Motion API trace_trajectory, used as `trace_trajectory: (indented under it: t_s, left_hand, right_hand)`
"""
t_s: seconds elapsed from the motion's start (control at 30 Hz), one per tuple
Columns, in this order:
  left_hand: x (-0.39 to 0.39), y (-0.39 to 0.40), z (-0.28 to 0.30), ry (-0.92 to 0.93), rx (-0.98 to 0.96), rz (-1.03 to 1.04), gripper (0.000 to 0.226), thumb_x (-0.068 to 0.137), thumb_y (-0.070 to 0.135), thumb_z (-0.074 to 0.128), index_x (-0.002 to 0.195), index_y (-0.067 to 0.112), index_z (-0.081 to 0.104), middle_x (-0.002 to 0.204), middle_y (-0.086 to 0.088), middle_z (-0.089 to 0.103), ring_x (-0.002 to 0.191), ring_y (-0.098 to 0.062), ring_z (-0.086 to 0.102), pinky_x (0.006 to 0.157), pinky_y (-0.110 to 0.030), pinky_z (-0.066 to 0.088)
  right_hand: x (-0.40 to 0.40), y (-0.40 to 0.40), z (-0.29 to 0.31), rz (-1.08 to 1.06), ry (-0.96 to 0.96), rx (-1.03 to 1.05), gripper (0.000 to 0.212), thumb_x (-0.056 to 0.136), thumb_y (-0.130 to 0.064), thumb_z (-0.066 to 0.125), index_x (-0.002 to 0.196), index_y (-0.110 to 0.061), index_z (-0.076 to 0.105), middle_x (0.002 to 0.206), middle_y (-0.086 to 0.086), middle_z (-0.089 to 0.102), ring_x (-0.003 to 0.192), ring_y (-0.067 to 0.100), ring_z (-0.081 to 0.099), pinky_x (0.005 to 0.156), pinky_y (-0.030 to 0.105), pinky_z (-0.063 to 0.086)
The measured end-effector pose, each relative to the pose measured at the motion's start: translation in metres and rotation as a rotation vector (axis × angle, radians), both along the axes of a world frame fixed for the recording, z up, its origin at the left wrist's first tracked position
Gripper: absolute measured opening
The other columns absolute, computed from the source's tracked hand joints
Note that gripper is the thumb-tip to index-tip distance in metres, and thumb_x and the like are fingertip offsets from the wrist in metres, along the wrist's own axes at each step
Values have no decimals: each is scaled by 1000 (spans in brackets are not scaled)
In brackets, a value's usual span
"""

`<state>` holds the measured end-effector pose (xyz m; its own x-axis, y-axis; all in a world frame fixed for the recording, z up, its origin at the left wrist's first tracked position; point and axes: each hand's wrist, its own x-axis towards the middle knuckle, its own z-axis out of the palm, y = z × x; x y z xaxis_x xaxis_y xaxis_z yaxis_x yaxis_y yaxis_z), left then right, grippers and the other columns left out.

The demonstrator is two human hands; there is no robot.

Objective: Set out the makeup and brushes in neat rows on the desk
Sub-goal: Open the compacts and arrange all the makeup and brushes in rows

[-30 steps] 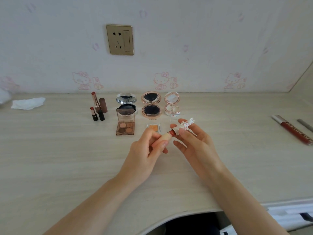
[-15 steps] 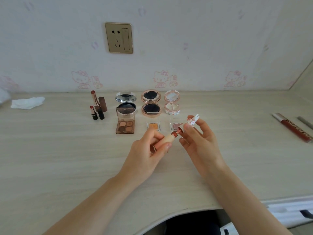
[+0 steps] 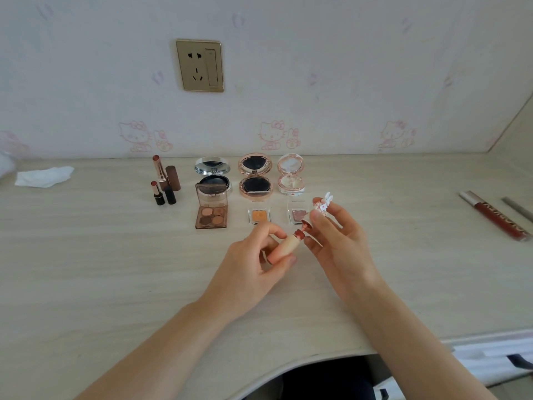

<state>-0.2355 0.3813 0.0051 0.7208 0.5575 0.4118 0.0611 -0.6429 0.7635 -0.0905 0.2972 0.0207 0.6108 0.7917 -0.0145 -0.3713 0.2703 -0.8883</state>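
Observation:
My left hand (image 3: pixel 253 264) grips a small beige lip tube (image 3: pixel 285 246) with a red neck, held above the desk (image 3: pixel 101 269). A short gap away, my right hand (image 3: pixel 337 241) pinches its white cap (image 3: pixel 320 207), which has a rabbit figure on top. Behind my hands stand rows of makeup: two open lipsticks with their caps (image 3: pixel 164 180), three open round compacts (image 3: pixel 255 176), a brown four-pan palette (image 3: pixel 211 210) and two small single eyeshadows (image 3: pixel 258 215).
A long red lip gloss tube (image 3: pixel 494 215) and a grey stick (image 3: pixel 517 209) lie at the far right. A crumpled white tissue (image 3: pixel 43 176) sits at the back left. A wall socket (image 3: pixel 199 65) is above the desk. The desk's curved front edge is near me.
The cap has come off the tube: my right hand has pulled it up and to the right, and the red neck now shows. The small pink eyeshadow behind is uncovered.

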Motion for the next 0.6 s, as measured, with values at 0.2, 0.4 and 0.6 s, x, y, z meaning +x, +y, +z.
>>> trace_trajectory:
  t_s: [0.2,0.4,0.6]
  left_hand:
    - [0,0,-1,17,48,-19,31,82,31,70,101,36,46,74,15,60,69,-12,55,69,-30,45]
    - [-1,-2,-1,49,105,-18,33,80,38,69,103,40,45,80,15,60,77,-7,55,70,-17,42]
    - [7,-10,4,115,232,-88,41,82,44,65,116,43,43,96,15,56,92,-2,53,77,-22,45]
  right_hand:
    - [2,0,-1,-13,6,14,36,74,-26,73,108,-16,67,89,3,70,76,15,63,78,34,52]
    - [6,3,-3,-12,8,-18,28,86,-18,66,113,-11,65,87,1,70,75,14,61,74,30,52]
    - [25,-2,3,-1,8,-72,29,84,-13,69,112,-5,63,86,7,70,72,16,64,65,25,54]
